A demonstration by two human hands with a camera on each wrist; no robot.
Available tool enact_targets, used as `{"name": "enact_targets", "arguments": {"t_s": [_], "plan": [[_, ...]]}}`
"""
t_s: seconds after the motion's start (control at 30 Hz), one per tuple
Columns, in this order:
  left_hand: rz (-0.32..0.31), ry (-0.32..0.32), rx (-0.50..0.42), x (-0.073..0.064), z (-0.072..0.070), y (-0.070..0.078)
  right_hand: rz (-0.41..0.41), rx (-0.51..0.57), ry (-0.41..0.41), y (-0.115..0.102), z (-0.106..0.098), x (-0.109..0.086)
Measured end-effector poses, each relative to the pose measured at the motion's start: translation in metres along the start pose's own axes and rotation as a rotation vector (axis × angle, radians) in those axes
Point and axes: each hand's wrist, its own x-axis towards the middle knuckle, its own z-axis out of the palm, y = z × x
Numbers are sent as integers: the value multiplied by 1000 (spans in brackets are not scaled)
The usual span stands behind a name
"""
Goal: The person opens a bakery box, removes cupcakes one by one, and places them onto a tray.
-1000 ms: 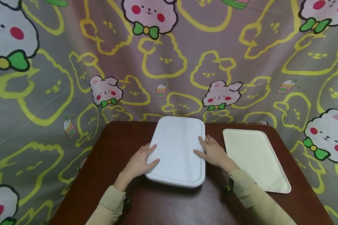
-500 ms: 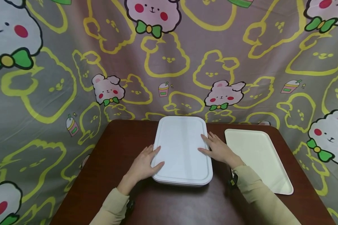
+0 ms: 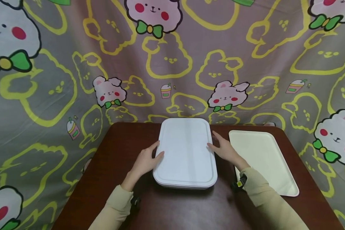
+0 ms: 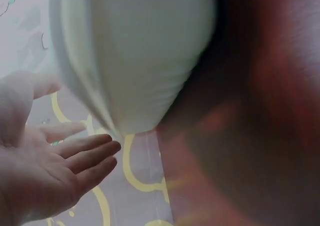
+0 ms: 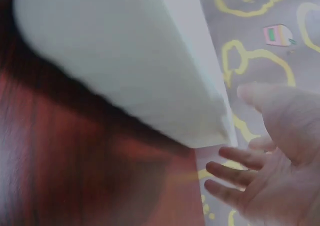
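Observation:
A white lidded box (image 3: 186, 153) stands on the table, its long sides running away from me; its tapering wall (image 4: 145, 50) shows in the left wrist view. My left hand (image 3: 145, 162) is at the box's left side, thumb tip right at the lid's rim and fingers extended. On the opposite side my right hand (image 3: 225, 149) has its thumb tip at the right rim, with the other fingers stretched forward beside the wall. Both wrist views show the fingers of the left hand (image 4: 55, 161) and right hand (image 5: 270, 151) loosely straight, gripping nothing.
A cream tray (image 3: 261, 159) lies flat on the right of the dark red-brown table (image 3: 126, 137), partly behind my right forearm. A patterned cloth (image 3: 175, 57) with cartoon bears hangs around the table's back and sides.
The box has turned slightly and now sits straighter, its near end shifted right. Both hands have since loosened, fingers drawing back from the lid to its edges. The tray has stayed put.

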Motion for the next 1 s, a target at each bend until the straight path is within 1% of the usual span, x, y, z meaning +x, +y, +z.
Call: {"name": "enact_targets", "arguments": {"t_s": [0.07,0.17,0.23,0.33,0.4,0.47,0.5,0.57,0.67,0.73,0.87,1.0], "plan": [[-27,18,-61,10,-7,1,34,27,21,-2,-3,2],[-42,28,-129,25,-14,-1,73,48,23,-4,-8,2],[-63,19,-158,35,-16,-3,106,51,22,-4,-9,3],[-105,3,-187,46,-16,-7,173,113,1,-4,-10,4],[-132,-6,-196,51,-15,-10,212,155,-14,-3,-9,6],[-154,-22,-194,54,-14,-12,238,185,-32,-3,-7,7],[-161,-32,-183,55,-14,-13,242,174,-34,-3,-6,8],[-169,-50,-153,56,-12,-14,235,115,-31,-4,-4,9],[-157,-65,-106,55,-9,-14,225,25,-30,-8,1,9],[-137,-64,-85,54,-7,-13,227,-10,-23,-12,4,9],[-104,-53,-68,56,-4,-10,241,-4,-10,-22,4,8],[-99,-29,-59,57,-4,-7,261,1,23,-27,3,8]]}}
